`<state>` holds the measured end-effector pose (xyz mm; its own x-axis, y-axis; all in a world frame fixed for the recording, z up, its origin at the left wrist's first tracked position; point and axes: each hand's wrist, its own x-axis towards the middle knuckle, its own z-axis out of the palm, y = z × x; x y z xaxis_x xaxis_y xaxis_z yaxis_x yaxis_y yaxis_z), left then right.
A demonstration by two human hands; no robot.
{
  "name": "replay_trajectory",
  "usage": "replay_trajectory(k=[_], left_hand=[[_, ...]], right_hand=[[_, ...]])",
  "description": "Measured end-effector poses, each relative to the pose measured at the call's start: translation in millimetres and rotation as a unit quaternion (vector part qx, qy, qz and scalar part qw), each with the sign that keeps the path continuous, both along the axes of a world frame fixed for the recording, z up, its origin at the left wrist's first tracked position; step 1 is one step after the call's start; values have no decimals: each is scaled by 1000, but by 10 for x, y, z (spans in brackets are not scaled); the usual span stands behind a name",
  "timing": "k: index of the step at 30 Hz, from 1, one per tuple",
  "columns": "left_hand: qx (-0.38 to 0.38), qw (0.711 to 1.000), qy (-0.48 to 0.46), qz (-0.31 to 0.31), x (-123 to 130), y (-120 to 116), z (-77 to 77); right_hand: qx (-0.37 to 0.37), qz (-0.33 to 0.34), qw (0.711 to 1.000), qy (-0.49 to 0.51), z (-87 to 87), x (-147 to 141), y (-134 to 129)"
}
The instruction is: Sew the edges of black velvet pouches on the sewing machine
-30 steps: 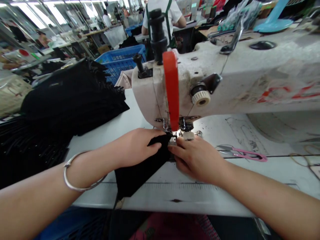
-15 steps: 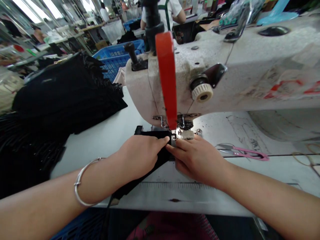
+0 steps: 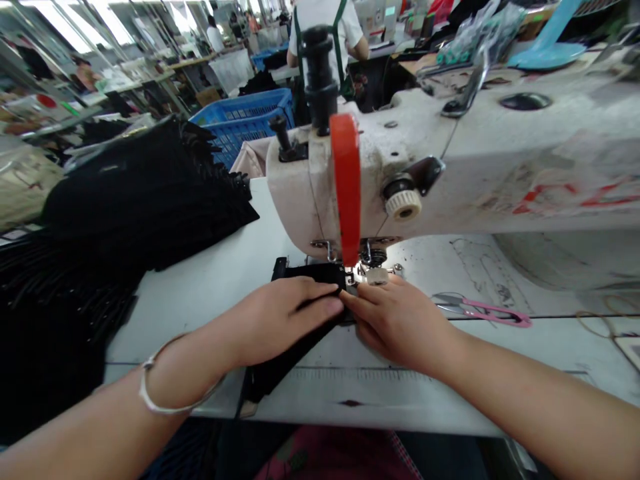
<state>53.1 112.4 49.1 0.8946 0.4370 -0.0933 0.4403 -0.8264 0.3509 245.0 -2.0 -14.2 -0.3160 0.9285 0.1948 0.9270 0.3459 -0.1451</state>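
Head view: black fabric piece (image 3: 317, 273) sits center frame, inner edge at the presser foot (image 3: 350, 277) of a sewing machine (image 3: 450, 160). Looks mid-seam, judging by placement: cloth is at the foot, most of it lying to the left and below. Stitches too dark to see, so finished vs. unfinished length can't be told; piece not yet off the machine.

Left hand (image 3: 273, 317) lies over the cloth, thumb and forefinger tips on it left of the foot; pressing or pinching, can't tell. Right hand (image 3: 405, 320) is bunched, fingertips at the cloth's right edge, just beside the foot; actual pinch hidden.

Materials: cloth matte, dark, roughly angular, tapering to lower center-left. Machine casing off-white metal, scuffed; smooth red bar (image 3: 346, 193), ribbed white knob (image 3: 403, 205). Tabletop (image 3: 200, 283) pale, smooth, with printed ruler marks along the front. 1 pair of pink-handled thread snips (image 3: 493, 312) right of center, steel blades. Left of frame: floppy stack of black fabric pieces (image 3: 135, 180), layered edges. Blue lattice plastic crate (image 3: 245, 120) upper left of center.
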Motion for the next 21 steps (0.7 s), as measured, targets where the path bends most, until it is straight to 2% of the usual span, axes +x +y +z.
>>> replay_trajectory(k=[1,2,4,7,9,10,12,13,14,16,17,19,21], left_hand=[[-21,998,-44,39,-134,61,-3],[-8,991,-83,101,-274,120,-23],[37,972,-79,220,-524,204,-110],[14,958,-58,280,-679,206,-275],[-86,941,-102,311,-624,145,-340],[-169,914,-151,337,-570,107,-352],[-337,822,-257,381,-459,26,-347],[-398,775,-297,391,-415,-17,-336],[-434,746,-320,391,-384,-64,-323],[-490,717,-328,371,-362,-169,-298],[-541,688,-328,356,-369,-228,-291],[-668,591,-329,310,-406,-355,-297],[-762,492,-337,253,-467,-486,-341]], right_hand=[[-4,2,1000,-1,-2,3,1],[-8,5,1000,-2,-1,4,5],[-13,9,1000,-3,6,3,15],[-13,7,1000,-5,23,-5,28],[-13,-1,1000,1,26,-9,27],[-12,-7,1000,4,22,-9,24],[-3,-14,1000,17,0,-2,19],[8,-13,1000,27,-16,5,20],[21,-11,999,37,-36,13,25],[46,-6,997,55,-79,30,49],[54,-5,997,61,-99,38,67],[61,-4,996,63,-130,49,110],[66,0,996,64,-146,55,150]])
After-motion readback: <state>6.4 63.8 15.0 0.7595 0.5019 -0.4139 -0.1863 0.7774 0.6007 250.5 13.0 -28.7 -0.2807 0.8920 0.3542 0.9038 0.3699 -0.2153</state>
